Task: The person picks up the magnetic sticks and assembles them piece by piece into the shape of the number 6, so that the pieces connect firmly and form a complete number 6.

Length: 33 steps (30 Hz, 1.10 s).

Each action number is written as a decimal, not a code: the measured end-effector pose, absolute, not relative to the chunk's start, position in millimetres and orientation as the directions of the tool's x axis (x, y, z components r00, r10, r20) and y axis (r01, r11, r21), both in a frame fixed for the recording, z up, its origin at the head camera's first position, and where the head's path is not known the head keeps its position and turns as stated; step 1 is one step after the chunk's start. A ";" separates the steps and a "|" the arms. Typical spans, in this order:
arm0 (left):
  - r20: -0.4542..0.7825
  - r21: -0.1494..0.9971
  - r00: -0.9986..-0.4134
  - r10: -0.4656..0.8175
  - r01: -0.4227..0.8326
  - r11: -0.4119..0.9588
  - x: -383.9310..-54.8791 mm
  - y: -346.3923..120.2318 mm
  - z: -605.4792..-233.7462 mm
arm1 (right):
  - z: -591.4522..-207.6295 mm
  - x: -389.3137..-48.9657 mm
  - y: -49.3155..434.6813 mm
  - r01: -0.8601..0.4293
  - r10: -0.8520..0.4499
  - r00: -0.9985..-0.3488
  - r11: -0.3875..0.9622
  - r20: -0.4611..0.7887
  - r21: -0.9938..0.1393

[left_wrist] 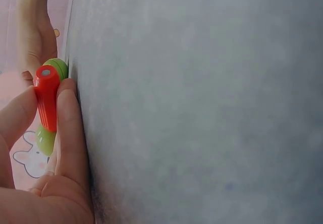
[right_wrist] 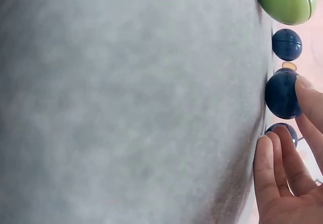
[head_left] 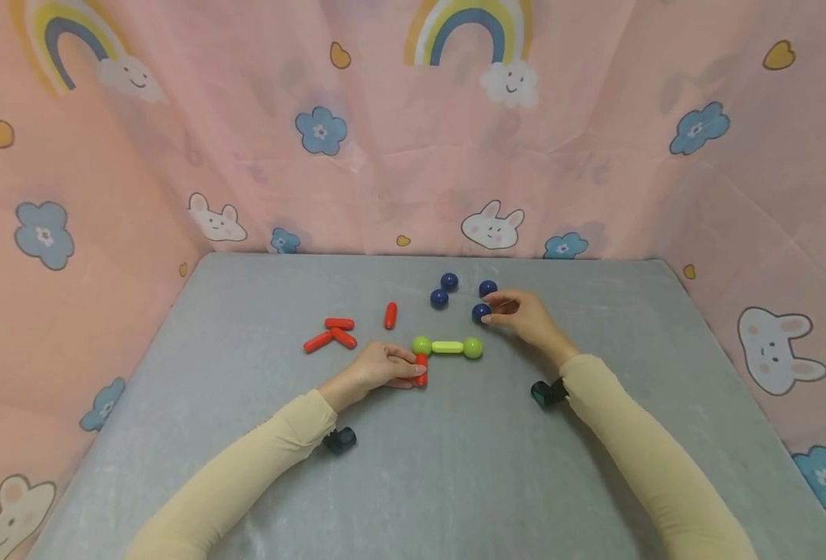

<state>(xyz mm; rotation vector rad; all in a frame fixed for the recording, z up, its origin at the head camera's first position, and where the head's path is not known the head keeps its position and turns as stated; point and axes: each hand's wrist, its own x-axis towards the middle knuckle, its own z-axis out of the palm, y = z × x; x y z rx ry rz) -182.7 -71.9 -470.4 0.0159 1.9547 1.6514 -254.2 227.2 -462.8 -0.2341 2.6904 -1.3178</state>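
Note:
My left hand (head_left: 385, 365) pinches a red rod (head_left: 421, 370) between thumb and fingers; a small grey disc shows at its near end in the left wrist view. The rod's far end meets a green ball (head_left: 421, 345), which a light green rod (head_left: 447, 347) joins to a second green ball (head_left: 472, 348). At the right, my right hand (head_left: 525, 317) has its thumb and index finger at a dark blue ball (right_wrist: 282, 94), gripping it close over the table. Another blue ball (head_left: 488, 288) lies just behind these fingers.
Two more blue balls, a nearer one (head_left: 439, 299) and a farther one (head_left: 449, 281), sit at the back middle. One red rod (head_left: 390, 316) lies alone; several others, including a red rod (head_left: 318, 341), cluster left on the grey table (head_left: 455, 482). A patterned pink curtain (head_left: 385, 187) surrounds the table.

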 end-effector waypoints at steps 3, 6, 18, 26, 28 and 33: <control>-0.415 0.907 -0.835 0.361 -0.349 0.235 -182.4 -72.3 -470.7 | -464.4 -254.5 227.0 -0.086 -0.205 -0.977 0.610 -0.052 -0.788; -0.418 0.906 -0.836 0.356 -0.353 0.235 -182.3 -72.2 -470.7 | -465.7 -254.9 226.6 -0.086 -0.206 -0.977 0.607 -0.053 -0.790; -0.424 0.904 -0.834 0.354 -0.363 0.226 -183.3 -71.6 -470.7 | -466.6 -255.4 225.9 -0.076 -0.194 -0.979 0.614 -0.057 -0.786; -0.428 0.902 -0.832 0.352 -0.366 0.230 -183.2 -71.6 -470.3 | -466.6 -255.6 229.7 -0.078 -0.192 -0.980 0.609 -0.051 -0.790; -0.429 0.901 -0.832 0.352 -0.367 0.232 -183.4 -71.4 -469.8 | -466.2 -254.6 231.9 -0.075 -0.185 -0.981 0.608 -0.050 -0.790; -0.433 0.899 -0.832 0.346 -0.373 0.229 -183.7 -71.3 -468.2 | -461.8 -248.3 238.1 -0.053 -0.168 -0.984 0.602 -0.061 -0.797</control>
